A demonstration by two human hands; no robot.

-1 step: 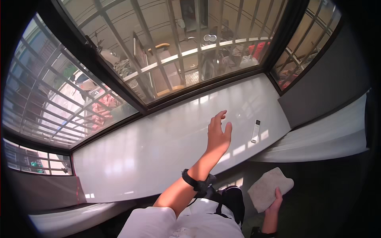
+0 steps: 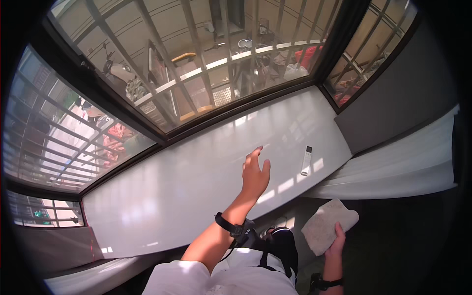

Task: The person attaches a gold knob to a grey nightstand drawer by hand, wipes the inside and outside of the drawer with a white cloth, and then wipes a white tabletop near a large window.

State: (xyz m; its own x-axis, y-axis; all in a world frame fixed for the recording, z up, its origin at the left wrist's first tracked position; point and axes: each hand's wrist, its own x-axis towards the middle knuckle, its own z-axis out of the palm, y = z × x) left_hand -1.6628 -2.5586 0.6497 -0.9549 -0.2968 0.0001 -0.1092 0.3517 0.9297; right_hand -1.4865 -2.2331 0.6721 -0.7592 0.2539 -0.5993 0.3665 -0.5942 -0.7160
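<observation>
At four o'clock, off the sill: a folded pale cloth (image 2: 325, 223), held over the dark area in front of the sill's near edge, apart from it.
Right hand (image 2: 335, 243): at the cloth's five o'clock corner, clamped on it, thumb across the top; the other fingers are hidden beneath. A black band circles its wrist.
White sill (image 2: 162, 196): slanting from eight o'clock up to two, sun patches along its near edge.
Left hand (image 2: 254, 178): just off centre toward five o'clock, over the sill, holding nothing; fingers slightly bent and close to each other, thumb well parted from them. Whether it touches the surface, I cannot tell.
Left forearm: crossing the sill's near edge from six o'clock, hiding part of it, with a black wristband (image 2: 231, 225).
White remote (image 2: 306, 161): at three o'clock, lying on the sill near its right end, in the way there.
White curtain (image 2: 393, 172): far three o'clock, along the sill's near right edge; more white fabric (image 2: 108, 275) between seven and eight.
Dark window frame (image 2: 196, 126): along the sill's far edge.
Window bars (image 2: 216, 64): twelve o'clock, in front of the outdoor clutter.
Outside: a scooter (image 2: 120, 71) toward ten, a red bundle (image 2: 310, 53) at one.
</observation>
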